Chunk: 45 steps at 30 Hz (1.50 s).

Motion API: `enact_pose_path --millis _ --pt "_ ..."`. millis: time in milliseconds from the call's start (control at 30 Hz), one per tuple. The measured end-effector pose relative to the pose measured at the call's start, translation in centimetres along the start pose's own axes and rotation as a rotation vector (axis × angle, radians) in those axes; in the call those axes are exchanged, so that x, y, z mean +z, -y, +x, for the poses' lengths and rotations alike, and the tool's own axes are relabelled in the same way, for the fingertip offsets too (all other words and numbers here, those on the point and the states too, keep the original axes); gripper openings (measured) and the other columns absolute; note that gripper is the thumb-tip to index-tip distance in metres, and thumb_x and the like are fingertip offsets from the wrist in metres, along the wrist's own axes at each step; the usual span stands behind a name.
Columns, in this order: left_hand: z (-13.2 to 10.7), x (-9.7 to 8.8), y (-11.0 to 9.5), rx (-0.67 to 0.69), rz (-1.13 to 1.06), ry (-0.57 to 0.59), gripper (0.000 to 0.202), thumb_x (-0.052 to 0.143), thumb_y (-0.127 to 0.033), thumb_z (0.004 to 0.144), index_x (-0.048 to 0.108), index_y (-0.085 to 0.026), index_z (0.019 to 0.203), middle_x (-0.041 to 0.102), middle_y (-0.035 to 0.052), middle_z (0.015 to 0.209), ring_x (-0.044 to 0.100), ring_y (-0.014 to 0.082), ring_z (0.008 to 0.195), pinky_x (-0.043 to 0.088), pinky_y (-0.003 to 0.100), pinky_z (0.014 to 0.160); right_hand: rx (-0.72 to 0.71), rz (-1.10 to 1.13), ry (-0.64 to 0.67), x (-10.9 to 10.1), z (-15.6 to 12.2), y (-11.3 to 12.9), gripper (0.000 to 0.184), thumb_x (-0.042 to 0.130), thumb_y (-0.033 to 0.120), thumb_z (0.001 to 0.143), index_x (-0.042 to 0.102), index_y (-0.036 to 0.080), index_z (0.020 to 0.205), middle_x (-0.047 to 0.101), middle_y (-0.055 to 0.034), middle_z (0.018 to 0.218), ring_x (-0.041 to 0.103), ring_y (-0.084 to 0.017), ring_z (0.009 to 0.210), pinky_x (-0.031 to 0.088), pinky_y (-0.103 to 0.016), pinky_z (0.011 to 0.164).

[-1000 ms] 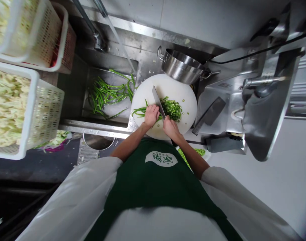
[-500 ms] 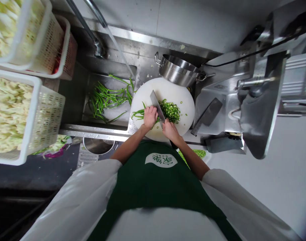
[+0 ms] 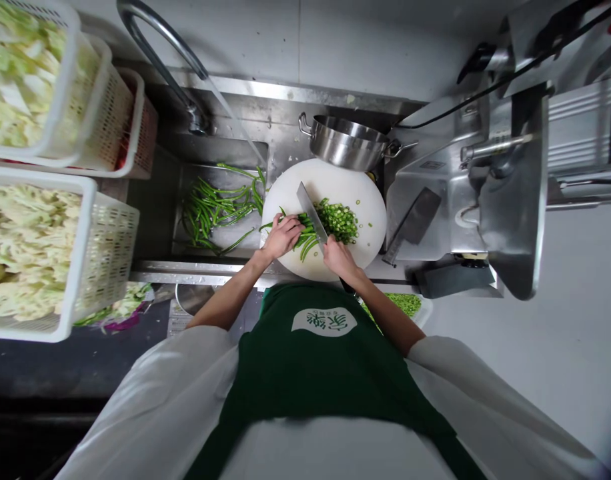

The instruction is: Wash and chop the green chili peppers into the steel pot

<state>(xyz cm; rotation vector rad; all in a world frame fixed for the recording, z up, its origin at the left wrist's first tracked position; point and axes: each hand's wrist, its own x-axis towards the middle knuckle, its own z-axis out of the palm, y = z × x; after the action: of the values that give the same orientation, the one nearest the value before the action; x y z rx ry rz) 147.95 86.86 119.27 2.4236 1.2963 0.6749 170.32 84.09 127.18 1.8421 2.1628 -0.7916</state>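
On a round white cutting board (image 3: 290,183), my right hand (image 3: 339,259) is closed around the handle of a kitchen knife (image 3: 310,210) with a broad blade. The blade stands between whole long green chili peppers (image 3: 309,245) on its left and a heap of chopped pepper rings (image 3: 338,220) on its right. My left hand (image 3: 283,236) lies over the whole peppers with bent fingers, gripping them a little left of the blade. Part of the bunch is hidden beneath the palm.
More green peppers (image 3: 218,203) lie in the sink (image 3: 183,150), under water from a tap (image 3: 193,110). A steel pot (image 3: 348,143) stands behind the board. A cleaver (image 3: 420,217) rests on the right. White baskets of cauliflower (image 3: 30,253) and cabbage (image 3: 20,80) stand left.
My left hand has shifted left along the peppers, away from the blade, and more of their length shows. The right hand stays on the knife. The view has shifted slightly.
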Motion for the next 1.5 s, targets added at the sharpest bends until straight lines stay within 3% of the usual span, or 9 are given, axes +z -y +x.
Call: enact_pose_path --millis 133,233,333,433,667,967,1167,1267,1500 --pt "0.1 0.4 -0.6 -0.013 0.020 -0.009 0.031 0.042 -0.029 0.102 0.068 -0.024 0.120 0.069 0.0105 0.113 0.056 0.0275 0.119 0.032 0.056 0.112 -0.008 -0.007 0.010 0.1 0.0 -0.1 0.027 0.034 0.023 0.104 0.048 0.013 0.125 0.071 -0.0193 0.111 0.070 -0.030 0.104 0.050 -0.034 0.086" --pt "0.3 0.8 -1.3 -0.006 0.016 -0.033 0.029 0.045 -0.034 0.102 0.069 -0.024 0.115 0.069 0.0095 0.116 0.053 0.0279 0.123 0.032 0.053 0.112 0.003 -0.018 0.014 0.1 0.0 -0.1 0.028 0.034 0.024 0.105 0.048 0.013 0.125 0.071 -0.0196 0.112 0.070 -0.030 0.105 0.049 -0.034 0.086" --pt "0.8 1.6 -1.9 -0.150 0.045 -0.174 0.028 0.048 -0.036 0.101 0.070 -0.023 0.113 0.066 0.0112 0.121 0.050 0.0302 0.128 0.032 0.054 0.111 0.012 -0.025 0.020 0.1 -0.1 0.1 0.027 0.034 0.024 0.104 0.048 0.013 0.125 0.071 -0.0190 0.112 0.070 -0.029 0.105 0.049 -0.033 0.086" --pt "1.4 2.7 -2.4 -0.291 0.085 -0.249 0.030 0.045 -0.035 0.102 0.070 -0.021 0.112 0.066 0.0130 0.117 0.054 0.0299 0.116 0.039 0.050 0.101 0.017 -0.038 0.014 0.1 -0.2 0.3 0.026 0.034 0.023 0.105 0.048 0.013 0.124 0.072 -0.0189 0.110 0.070 -0.029 0.103 0.049 -0.033 0.086" --pt "1.5 4.0 -2.2 -0.257 0.185 -0.170 0.032 0.042 -0.031 0.102 0.069 -0.021 0.118 0.066 0.0130 0.116 0.052 0.0297 0.104 0.041 0.047 0.091 0.005 -0.069 0.034 -0.8 -0.2 0.5 0.027 0.034 0.023 0.105 0.048 0.012 0.125 0.072 -0.0190 0.109 0.071 -0.028 0.101 0.049 -0.032 0.085" --pt "1.8 3.9 -1.8 -0.189 0.205 -0.126 0.032 0.042 -0.028 0.101 0.069 -0.020 0.118 0.065 0.0129 0.115 0.051 0.0309 0.105 0.042 0.047 0.091 -0.064 -0.216 0.056 -2.3 -4.1 0.0 0.029 0.033 0.022 0.104 0.048 0.011 0.126 0.073 -0.0178 0.099 0.072 -0.029 0.096 0.050 -0.033 0.082" --pt "1.7 4.0 -1.4 -0.258 0.091 -0.142 0.033 0.041 -0.028 0.102 0.068 -0.019 0.118 0.064 0.0134 0.117 0.052 0.0288 0.104 0.044 0.045 0.091 -0.040 -0.167 0.063 -1.3 0.0 1.9 0.030 0.036 0.016 0.102 0.046 0.009 0.129 0.072 -0.0207 0.111 0.070 -0.028 0.105 0.049 -0.033 0.089" --pt "1.7 3.9 -1.4 -0.266 0.081 -0.150 0.034 0.040 -0.029 0.102 0.068 -0.018 0.117 0.065 0.0140 0.117 0.052 0.0292 0.105 0.044 0.045 0.092 -0.027 -0.155 0.072 -1.8 1.2 2.4 0.029 0.038 0.019 0.102 0.047 0.011 0.129 0.072 -0.0205 0.113 0.070 -0.029 0.105 0.049 -0.033 0.089" --pt "1.9 4.4 -1.5 -0.290 0.046 -0.157 0.034 0.039 -0.028 0.101 0.069 -0.020 0.115 0.065 0.0142 0.116 0.053 0.0310 0.105 0.042 0.049 0.091 -0.068 -0.223 0.079 -3.9 -3.4 0.7 0.028 0.033 0.025 0.105 0.051 0.013 0.122 0.073 -0.0183 0.103 0.071 -0.030 0.097 0.050 -0.035 0.083"
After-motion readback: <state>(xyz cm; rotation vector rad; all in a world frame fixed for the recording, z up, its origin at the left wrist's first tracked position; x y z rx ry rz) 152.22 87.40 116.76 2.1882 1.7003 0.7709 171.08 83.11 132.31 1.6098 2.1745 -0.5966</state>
